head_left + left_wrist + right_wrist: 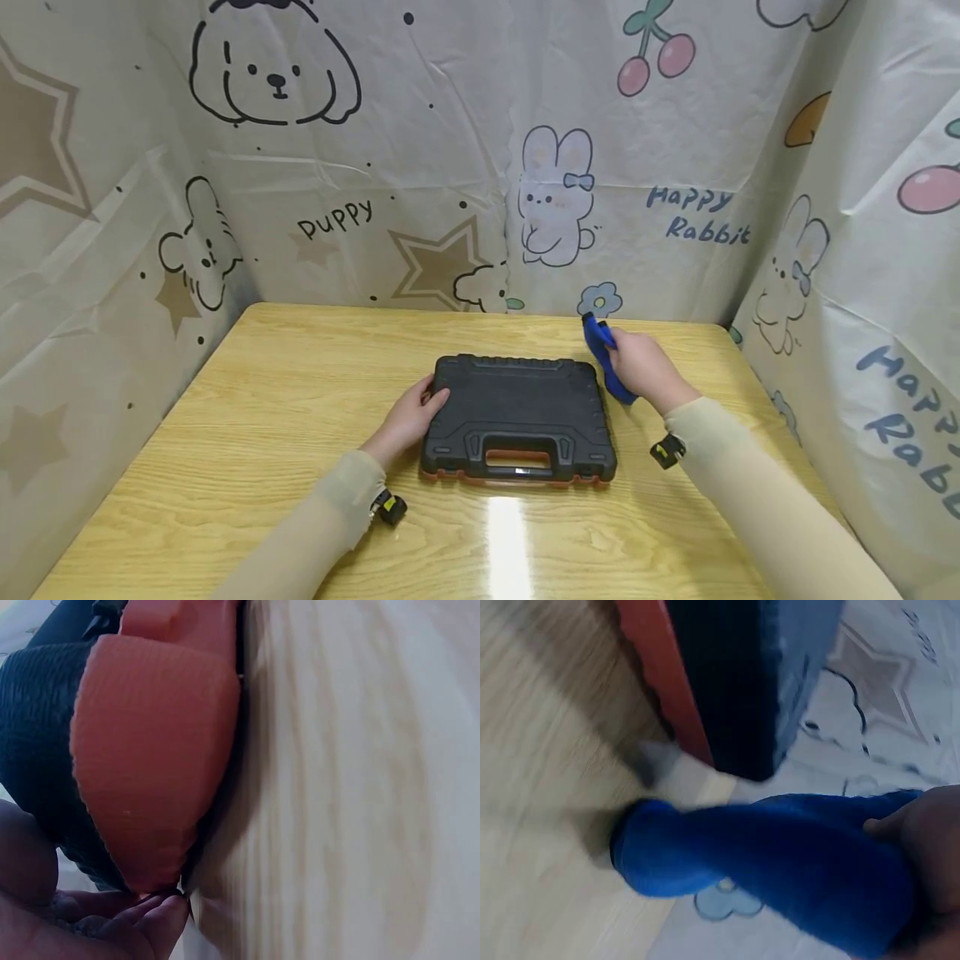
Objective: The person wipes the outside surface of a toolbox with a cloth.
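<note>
A black plastic tool case with an orange base lies on the wooden table, its carry handle toward me. My left hand grips the case's left side, thumb on the lid's edge; in the left wrist view the fingertips meet the orange base low down, by the tabletop. Just off the case's right side, my right hand holds a soft blue cloth with dark edging. The right wrist view has this cloth hanging in a twisted fold beneath the case's corner, apart from it. Part of it is hidden behind the hand.
The light wooden table runs back to a printed fabric wall, with more fabric hanging on both sides. Each wrist wears a small black camera, one of them the left wrist camera. Light glares on the tabletop in front of the case.
</note>
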`<action>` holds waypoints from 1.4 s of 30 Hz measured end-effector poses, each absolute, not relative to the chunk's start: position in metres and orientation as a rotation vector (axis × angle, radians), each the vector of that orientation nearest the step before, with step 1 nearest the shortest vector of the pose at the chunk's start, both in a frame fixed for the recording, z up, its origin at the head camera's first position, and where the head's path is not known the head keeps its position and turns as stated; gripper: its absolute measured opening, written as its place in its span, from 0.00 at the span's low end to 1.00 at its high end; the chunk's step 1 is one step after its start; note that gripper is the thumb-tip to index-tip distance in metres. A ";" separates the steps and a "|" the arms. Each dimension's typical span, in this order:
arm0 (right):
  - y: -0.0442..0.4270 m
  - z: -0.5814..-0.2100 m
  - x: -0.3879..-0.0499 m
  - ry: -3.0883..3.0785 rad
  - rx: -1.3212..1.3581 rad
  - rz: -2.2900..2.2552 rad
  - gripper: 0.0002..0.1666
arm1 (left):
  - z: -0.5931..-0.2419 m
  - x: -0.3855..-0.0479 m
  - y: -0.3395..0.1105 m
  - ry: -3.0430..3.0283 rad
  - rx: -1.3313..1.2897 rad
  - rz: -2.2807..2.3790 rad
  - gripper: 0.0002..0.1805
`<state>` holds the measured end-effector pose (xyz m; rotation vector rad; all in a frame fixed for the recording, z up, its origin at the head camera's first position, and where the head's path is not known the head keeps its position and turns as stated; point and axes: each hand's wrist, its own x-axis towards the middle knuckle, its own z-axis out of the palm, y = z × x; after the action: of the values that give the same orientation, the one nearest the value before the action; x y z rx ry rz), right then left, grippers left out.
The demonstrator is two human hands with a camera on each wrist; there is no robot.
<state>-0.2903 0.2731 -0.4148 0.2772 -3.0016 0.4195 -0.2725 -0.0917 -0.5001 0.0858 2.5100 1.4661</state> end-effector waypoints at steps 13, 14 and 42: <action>0.238 -0.437 -0.287 -3.018 0.640 0.135 0.19 | -0.498 -0.273 -0.085 2.587 0.105 1.396 0.36; 0.240 -0.437 -0.284 -3.027 0.654 0.133 0.21 | -0.498 -0.273 -0.084 2.595 0.103 1.390 0.36; 0.243 -0.436 -0.163 -3.024 0.884 0.302 0.31 | -0.496 -0.273 -0.086 2.618 0.126 1.326 0.35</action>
<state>-0.1630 0.2431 -0.4363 0.8844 -3.0239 0.3019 -0.2735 -0.0862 -0.4964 0.1264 2.6177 1.3261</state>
